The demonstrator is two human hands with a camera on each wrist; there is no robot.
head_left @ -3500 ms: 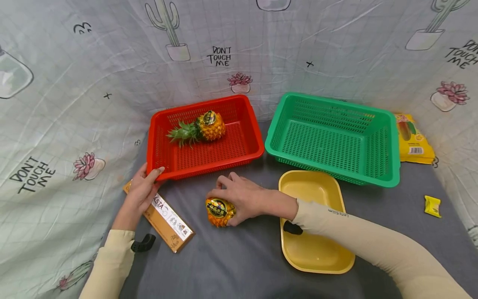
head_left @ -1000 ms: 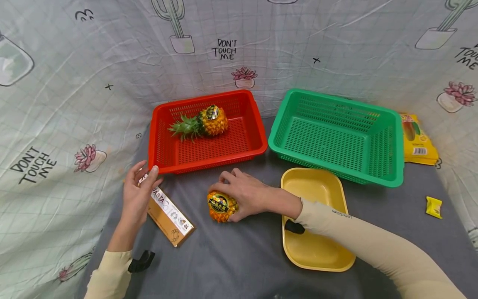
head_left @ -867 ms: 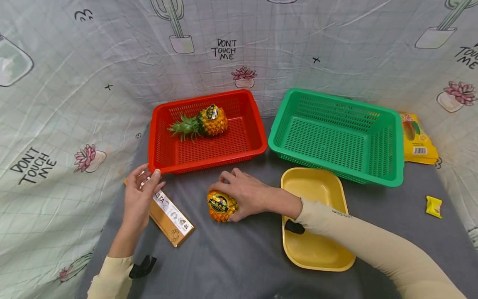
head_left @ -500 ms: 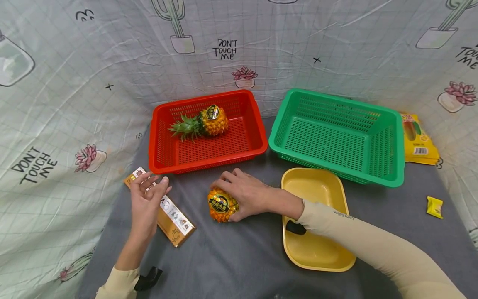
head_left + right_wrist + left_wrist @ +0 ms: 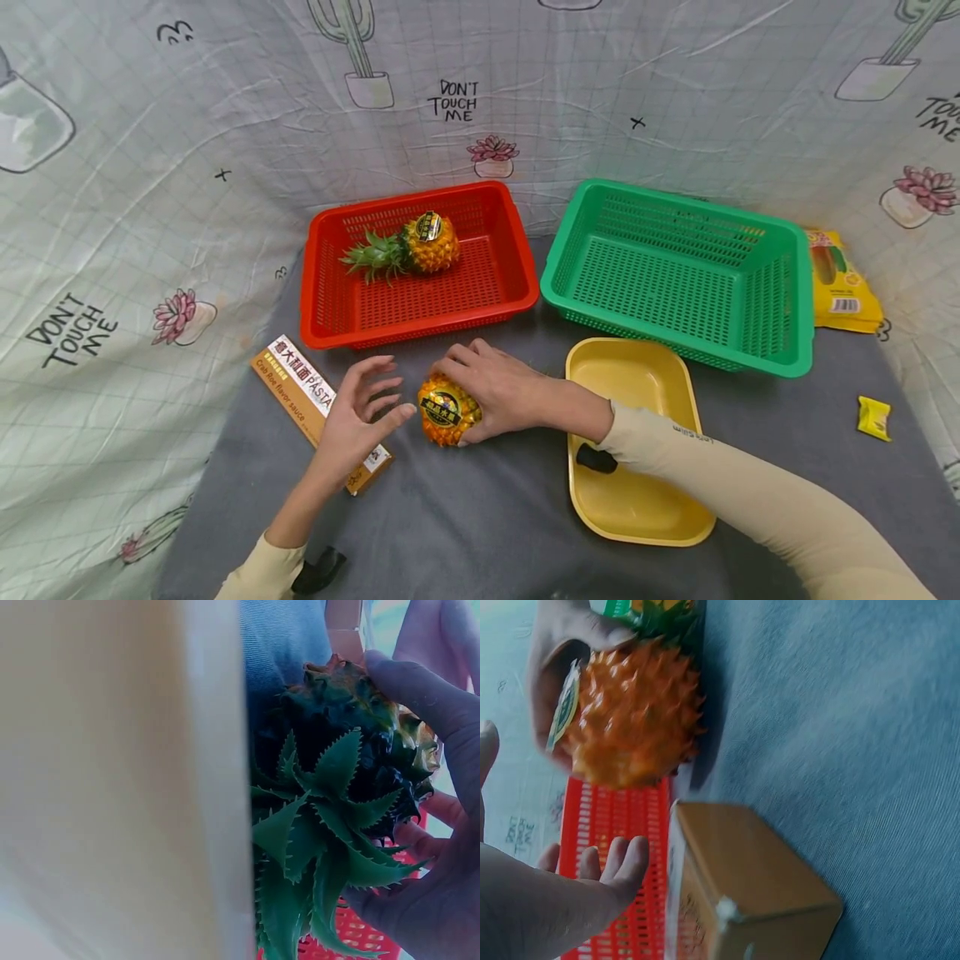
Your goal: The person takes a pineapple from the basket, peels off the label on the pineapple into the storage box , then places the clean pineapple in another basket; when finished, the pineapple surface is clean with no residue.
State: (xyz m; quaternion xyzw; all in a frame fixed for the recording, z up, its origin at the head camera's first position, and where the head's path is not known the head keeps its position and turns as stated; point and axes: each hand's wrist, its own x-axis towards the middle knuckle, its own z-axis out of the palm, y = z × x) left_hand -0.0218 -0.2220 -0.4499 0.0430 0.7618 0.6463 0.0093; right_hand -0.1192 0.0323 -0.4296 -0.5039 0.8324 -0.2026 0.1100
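On the grey cloth lies a small pineapple (image 5: 444, 410) with a black-and-gold label. My right hand (image 5: 498, 390) grips it from the right, thumb and fingers round its body. Its green leaves (image 5: 330, 817) point toward the camera in the right wrist view, but the hand covers them in the head view. My left hand (image 5: 362, 417), fingers loosely bent and holding nothing, hovers just left of the fruit. It passes over a pasta box (image 5: 292, 392) that lies at a slant. A second pineapple (image 5: 433, 246) rests on its side in the red basket (image 5: 420, 330).
Right of the red basket stands a green basket (image 5: 675, 354). A yellow tray (image 5: 637, 525) sits in front of it, partly under my right forearm. Farther right are a yellow packet (image 5: 843, 287) and a small yellow wrapped piece (image 5: 873, 418). A printed cloth hangs behind.
My left hand has let go of the red basket's front corner and moved right, over the pasta box to beside the pineapple. The right hand keeps its grip, nearly still.
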